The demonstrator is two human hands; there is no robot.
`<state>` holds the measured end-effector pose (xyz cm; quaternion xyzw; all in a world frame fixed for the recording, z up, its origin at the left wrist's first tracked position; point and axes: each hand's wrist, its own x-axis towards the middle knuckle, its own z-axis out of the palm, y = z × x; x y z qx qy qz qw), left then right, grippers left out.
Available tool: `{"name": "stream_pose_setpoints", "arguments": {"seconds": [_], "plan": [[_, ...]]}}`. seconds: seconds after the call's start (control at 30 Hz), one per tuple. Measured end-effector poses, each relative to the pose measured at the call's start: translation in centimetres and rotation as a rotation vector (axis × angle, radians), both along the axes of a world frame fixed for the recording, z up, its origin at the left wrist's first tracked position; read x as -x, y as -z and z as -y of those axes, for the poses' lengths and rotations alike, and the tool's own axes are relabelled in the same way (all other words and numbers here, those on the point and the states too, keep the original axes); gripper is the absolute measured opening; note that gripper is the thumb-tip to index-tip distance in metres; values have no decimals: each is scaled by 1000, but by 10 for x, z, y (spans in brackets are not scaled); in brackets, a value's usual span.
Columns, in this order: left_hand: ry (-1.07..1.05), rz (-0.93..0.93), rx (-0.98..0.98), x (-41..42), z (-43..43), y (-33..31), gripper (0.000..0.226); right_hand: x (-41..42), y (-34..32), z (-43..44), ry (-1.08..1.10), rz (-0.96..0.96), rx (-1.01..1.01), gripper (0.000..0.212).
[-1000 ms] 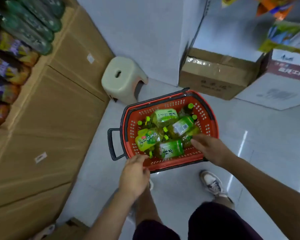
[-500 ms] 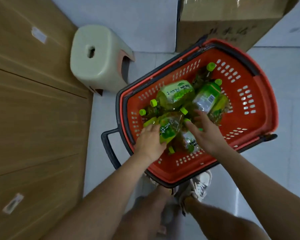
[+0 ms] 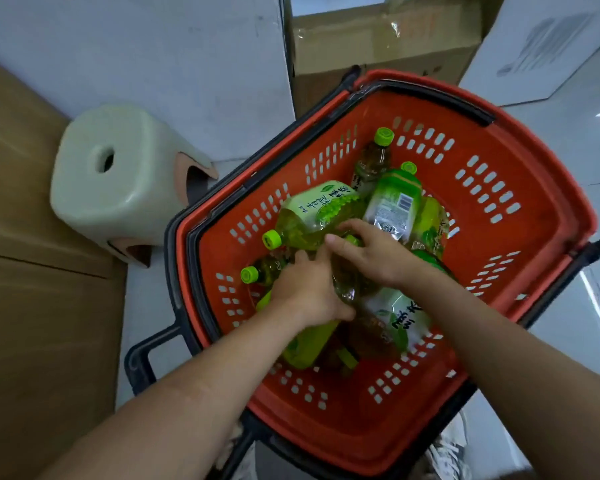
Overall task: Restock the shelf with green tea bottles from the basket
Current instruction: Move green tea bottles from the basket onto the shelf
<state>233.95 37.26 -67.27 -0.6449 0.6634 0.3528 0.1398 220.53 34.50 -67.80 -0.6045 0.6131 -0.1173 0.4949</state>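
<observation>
Looking down from the head cam, the red basket (image 3: 520,161) sits on the floor with a pile of green tea bottles (image 3: 392,199) lying jumbled inside, all lime-green caps, green labels and yellowish tea showing through the clear plastic. Left hand (image 3: 305,292) is curled around one bottle (image 3: 305,341) low in the pile, while the right hand (image 3: 371,251) lies fingers-spread over another bottle's neck. A pale stool (image 3: 118,181) stands just beside the basket, cardboard box (image 3: 378,43) behind it.
</observation>
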Motion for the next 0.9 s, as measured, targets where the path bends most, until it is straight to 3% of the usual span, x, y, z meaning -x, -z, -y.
{"name": "stream_pose_setpoints", "arguments": {"seconds": [0.1,0.23,0.27,0.37,0.47,0.57,0.67,0.83,0.9], "plan": [[15,-74,144,-16,-8,-3,110,-8,0,-7,158,205,-25,45],[-95,-251,378,-31,-19,-15,101,-18,-7,-16,191,482,-200,77],[-102,-275,444,-32,-19,-18,99,-23,-12,-19,186,499,-174,74],[-104,-297,593,-32,-22,-28,113,-32,-26,-24,263,552,24,24],[-147,-435,665,-26,-33,-42,121,-29,-54,-29,241,456,227,25],[-169,-541,640,-18,-43,-55,116,-13,-72,-34,179,388,297,18],[-180,-495,567,-9,-40,-58,108,11,-84,-36,182,324,384,9],[79,-209,124,15,-39,-24,90,56,-95,-26,253,104,547,24],[81,-181,-5,33,-40,-1,89,72,-98,-24,225,43,567,29]]}}
